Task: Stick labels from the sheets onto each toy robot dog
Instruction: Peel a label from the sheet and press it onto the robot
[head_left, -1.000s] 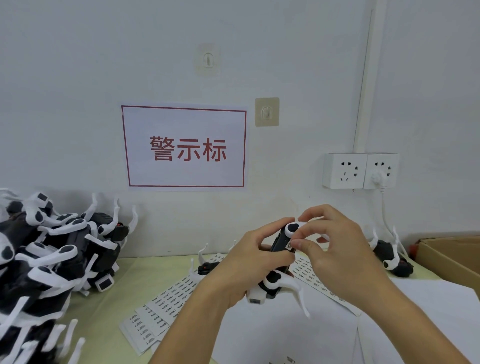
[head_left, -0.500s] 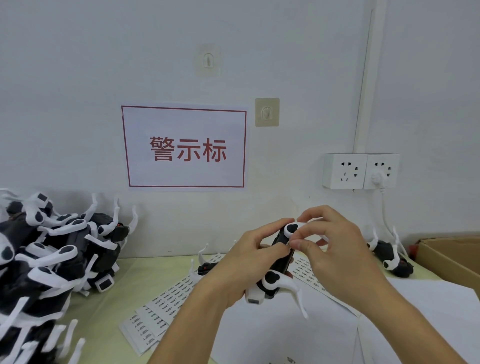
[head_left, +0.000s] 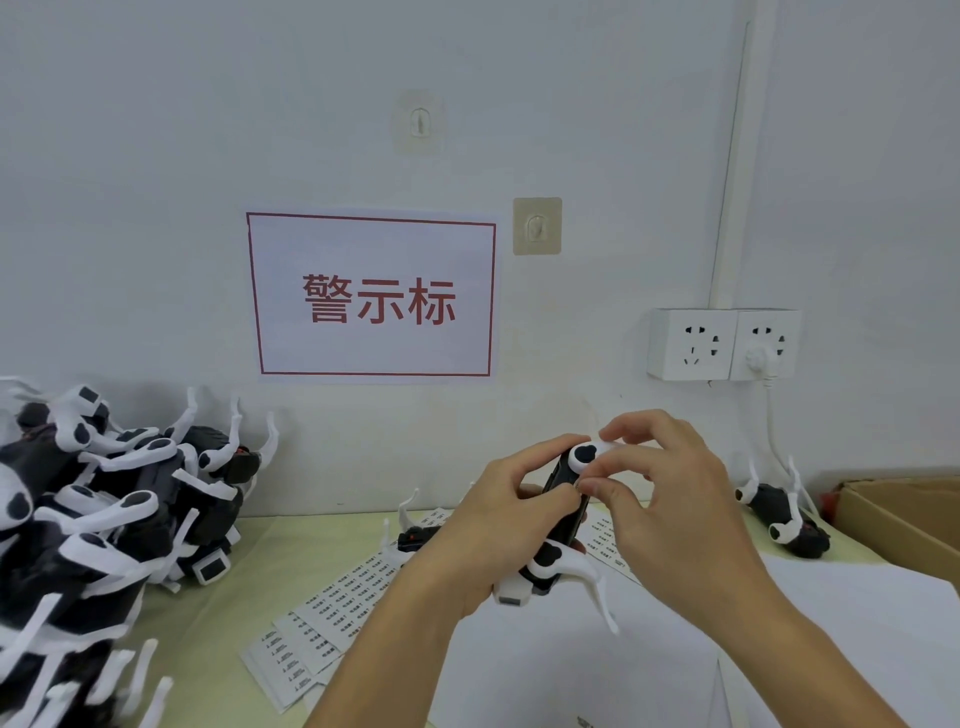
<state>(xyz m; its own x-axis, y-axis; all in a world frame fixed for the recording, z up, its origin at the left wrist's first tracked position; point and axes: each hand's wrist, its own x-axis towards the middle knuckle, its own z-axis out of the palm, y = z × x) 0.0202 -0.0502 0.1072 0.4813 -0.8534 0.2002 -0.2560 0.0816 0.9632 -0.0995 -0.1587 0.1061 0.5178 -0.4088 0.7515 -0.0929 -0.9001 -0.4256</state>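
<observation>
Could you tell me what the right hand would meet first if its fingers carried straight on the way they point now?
The right hand points leftward; its fingertips already sit on the held toy dog, so that comes first, then probably the left hand behind it.

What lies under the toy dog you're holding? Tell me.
Under the held toy robot dog lies white paper, with label sheets spreading left on the table. Both hands cover whatever lies directly beneath them.
</observation>
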